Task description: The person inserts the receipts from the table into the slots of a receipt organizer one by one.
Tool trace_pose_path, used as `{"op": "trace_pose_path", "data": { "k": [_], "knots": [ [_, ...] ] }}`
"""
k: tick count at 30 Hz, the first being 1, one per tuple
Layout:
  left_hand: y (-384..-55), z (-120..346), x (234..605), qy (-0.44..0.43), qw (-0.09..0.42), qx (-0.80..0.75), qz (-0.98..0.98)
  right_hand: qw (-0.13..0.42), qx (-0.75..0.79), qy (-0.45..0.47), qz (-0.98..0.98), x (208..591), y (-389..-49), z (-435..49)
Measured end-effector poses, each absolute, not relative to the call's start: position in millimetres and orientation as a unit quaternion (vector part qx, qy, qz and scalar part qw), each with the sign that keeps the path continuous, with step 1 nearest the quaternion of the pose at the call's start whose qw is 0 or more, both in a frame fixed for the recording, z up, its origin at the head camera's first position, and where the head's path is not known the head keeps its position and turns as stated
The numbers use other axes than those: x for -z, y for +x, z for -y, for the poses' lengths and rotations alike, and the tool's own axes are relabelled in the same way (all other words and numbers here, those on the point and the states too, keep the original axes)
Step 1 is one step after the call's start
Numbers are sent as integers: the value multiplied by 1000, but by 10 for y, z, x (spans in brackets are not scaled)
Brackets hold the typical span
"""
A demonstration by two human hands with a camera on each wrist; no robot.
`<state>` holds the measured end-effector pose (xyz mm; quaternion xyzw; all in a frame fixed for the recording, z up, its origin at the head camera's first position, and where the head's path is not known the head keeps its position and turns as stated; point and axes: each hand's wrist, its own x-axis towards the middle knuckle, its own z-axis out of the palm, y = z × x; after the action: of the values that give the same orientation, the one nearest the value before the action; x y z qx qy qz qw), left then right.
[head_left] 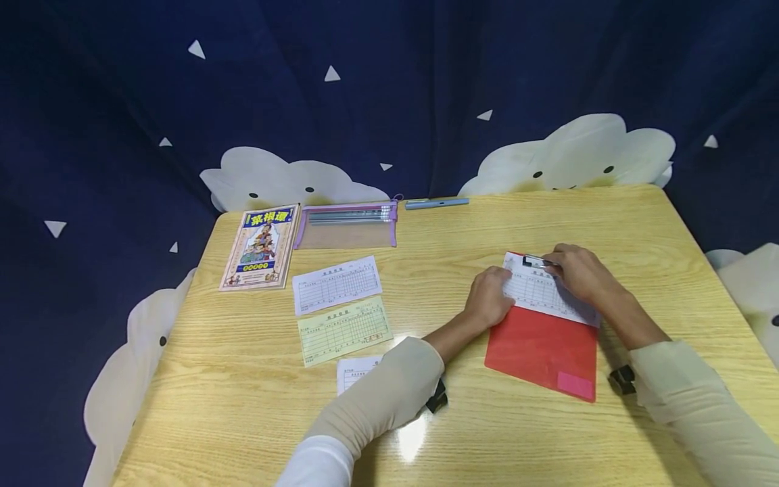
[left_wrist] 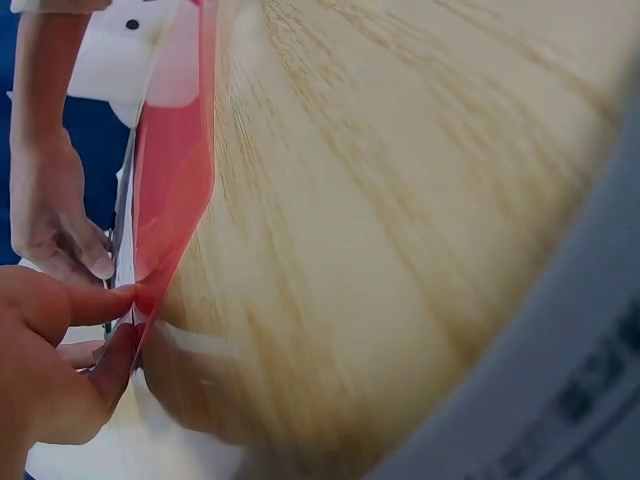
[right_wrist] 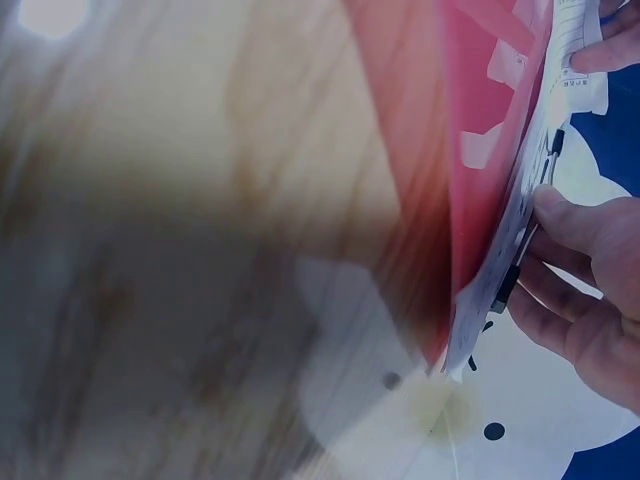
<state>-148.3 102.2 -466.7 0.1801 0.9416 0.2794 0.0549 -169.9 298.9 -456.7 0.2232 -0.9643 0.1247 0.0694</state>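
Note:
A red folder (head_left: 541,352) with a metal clip (head_left: 535,262) along its top lies before me on the right. Across its upper half rests a white printed form (head_left: 538,291). My left hand (head_left: 489,296) pinches the left edge of the form and folder between thumb and finger, as the left wrist view shows. On the clip is my right hand (head_left: 581,270); in the right wrist view its thumb and fingers grip the clip (right_wrist: 530,225). The folder (left_wrist: 180,170) looks raised off the table at the held edge. A pink label (head_left: 575,385) marks the folder's lower right.
Left of the hands lie a white form (head_left: 336,284), a yellow form (head_left: 345,331) and another white form (head_left: 353,372), partly under my left sleeve. Farther back are a book (head_left: 260,249), a purple-edged pencil pouch (head_left: 347,235) holding pencils, and a blue pen (head_left: 437,203).

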Motion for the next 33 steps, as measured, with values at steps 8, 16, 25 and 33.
{"op": "trace_pose_path", "data": {
  "k": [8,16,25,33],
  "knots": [
    [-1515,-1056,4665,172,51,-272,-945,76,-123,226,963,4565,-1694,-2990],
    [-1537,-1060,4669,174,46,-279,-943,44,-116,197,972,4551,-1686,-2971],
    [-1553,-1083,4668,168,45,-282,-944,24,-113,180,977,4542,-1680,-2950],
    [-1571,-1077,4673,176,51,-287,-940,23,-107,175,978,4547,-1662,-2937]
  ]
}}
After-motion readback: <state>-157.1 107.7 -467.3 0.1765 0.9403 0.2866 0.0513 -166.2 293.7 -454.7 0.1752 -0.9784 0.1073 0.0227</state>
